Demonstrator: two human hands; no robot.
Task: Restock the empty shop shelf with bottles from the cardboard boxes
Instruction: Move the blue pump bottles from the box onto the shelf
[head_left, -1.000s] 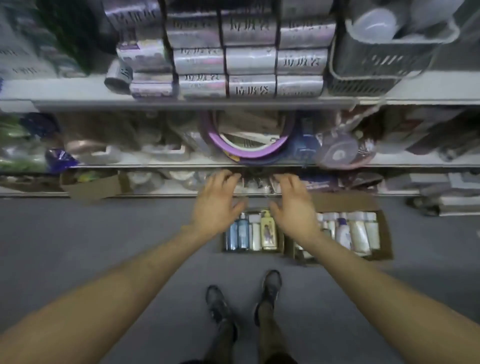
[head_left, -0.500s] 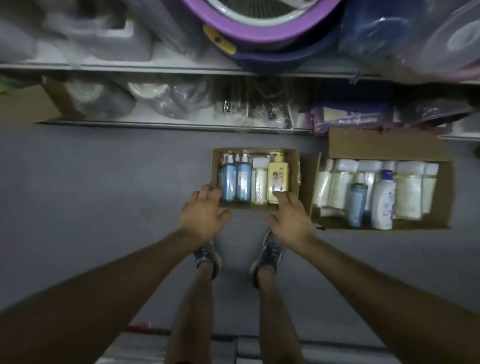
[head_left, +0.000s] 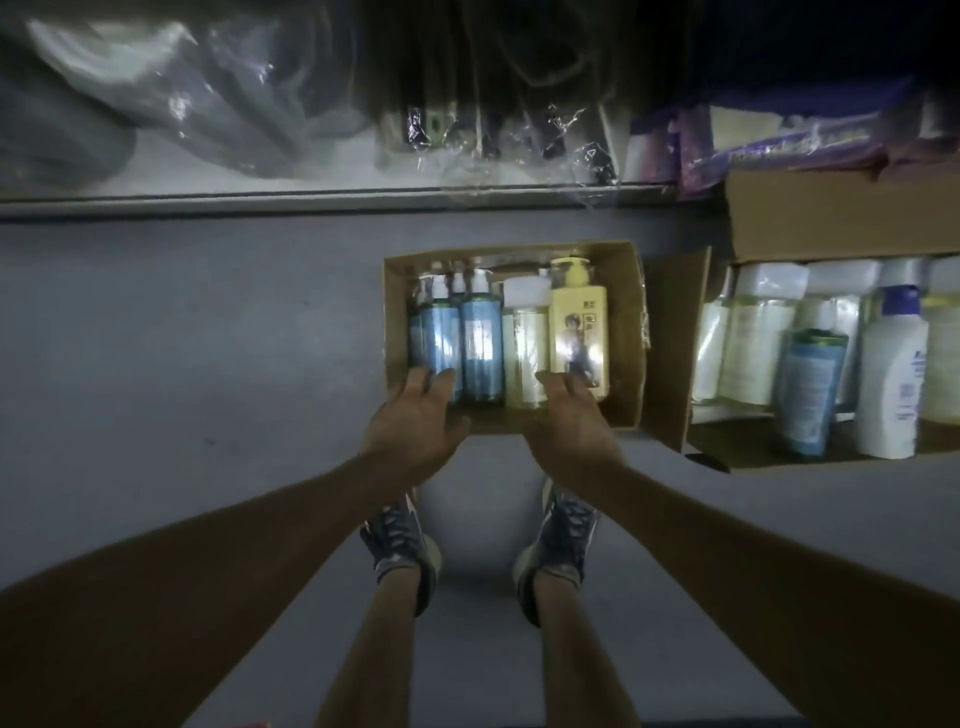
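A small cardboard box (head_left: 626, 332) sits on the grey floor and holds blue pump bottles (head_left: 480, 338), a clear bottle (head_left: 524, 348) and a yellow pump bottle (head_left: 579, 322). My left hand (head_left: 415, 423) reaches over the box's near left edge, fingers spread by the blue bottles. My right hand (head_left: 569, 415) reaches over the near edge at the base of the yellow bottle, fingers relaxed. Neither hand grips anything. A second, larger box (head_left: 831, 213) to the right holds several white and pale bottles (head_left: 891, 374).
The bottom shelf (head_left: 311, 200) runs across the top, crowded with plastic-wrapped goods (head_left: 208, 104). An open flap (head_left: 675, 343) stands between the two boxes. My two feet in dark sneakers (head_left: 402, 540) stand just behind the small box on the floor.
I have bent down from facing the upper shelves toward the floor. Both hands dropped from shelf height to the near edge of the small box, now over the bottles.
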